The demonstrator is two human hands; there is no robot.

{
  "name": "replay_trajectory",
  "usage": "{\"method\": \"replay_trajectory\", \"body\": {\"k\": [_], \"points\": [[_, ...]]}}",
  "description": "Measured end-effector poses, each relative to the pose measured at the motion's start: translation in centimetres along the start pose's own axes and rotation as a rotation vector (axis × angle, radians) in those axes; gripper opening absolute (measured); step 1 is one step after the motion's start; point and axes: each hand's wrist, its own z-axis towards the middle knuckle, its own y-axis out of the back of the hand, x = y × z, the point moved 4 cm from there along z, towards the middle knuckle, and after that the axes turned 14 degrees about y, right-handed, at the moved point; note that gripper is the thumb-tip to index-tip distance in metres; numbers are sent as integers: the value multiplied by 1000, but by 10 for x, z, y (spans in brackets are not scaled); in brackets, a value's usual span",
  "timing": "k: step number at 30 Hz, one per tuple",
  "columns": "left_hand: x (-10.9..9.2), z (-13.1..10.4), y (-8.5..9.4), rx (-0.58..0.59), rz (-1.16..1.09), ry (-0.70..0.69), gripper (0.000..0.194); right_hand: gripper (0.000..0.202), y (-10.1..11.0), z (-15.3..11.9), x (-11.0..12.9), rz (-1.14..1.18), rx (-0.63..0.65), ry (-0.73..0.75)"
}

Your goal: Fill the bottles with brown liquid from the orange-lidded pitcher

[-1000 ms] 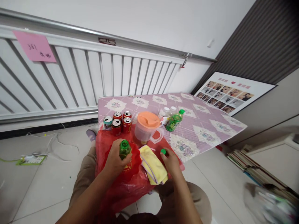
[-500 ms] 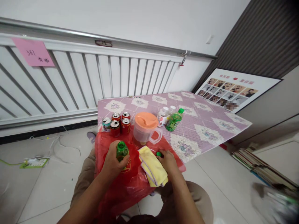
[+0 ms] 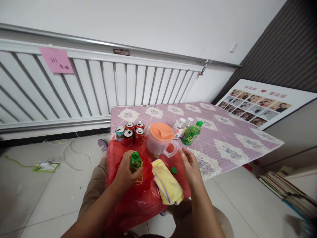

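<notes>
My left hand (image 3: pixel 124 172) is wrapped round a green plastic bottle (image 3: pixel 135 161) with no cap on its mouth. My right hand (image 3: pixel 192 166) is empty, its fingers apart, just right of the pitcher's handle. A green bottle cap (image 3: pixel 173 170) lies on the red plastic bag (image 3: pixel 138 211) between that hand and a folded yellow cloth (image 3: pixel 168 183). Behind the cloth stands a clear pitcher (image 3: pixel 155 148) with an orange lid (image 3: pixel 161 131). A second green bottle (image 3: pixel 191 135), its cap on, stands beyond the pitcher's handle.
Several opened drink cans (image 3: pixel 128 138) stand grouped left of the pitcher. Two white-capped bottles (image 3: pixel 179 128) are beside the capped green one. A patterned cloth (image 3: pixel 230 132) covers the table. Behind runs a white radiator (image 3: pixel 133 86); a power strip (image 3: pixel 46 167) lies on the floor.
My right hand has let go of the green cap, leaving it on the red plastic, and has moved up and right. My left hand still holds the bottle. The view has shifted slightly.
</notes>
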Motion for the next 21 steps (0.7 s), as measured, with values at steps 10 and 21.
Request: {"method": "replay_trajectory", "body": {"k": [10, 21], "points": [[2, 1, -2, 17, -106, -16, 50, 54, -43, 26, 16, 380, -46, -84], [2, 1, -4, -5, -136, -70, 53, 47, -66, 42, 22, 497, -203, -268]]}}
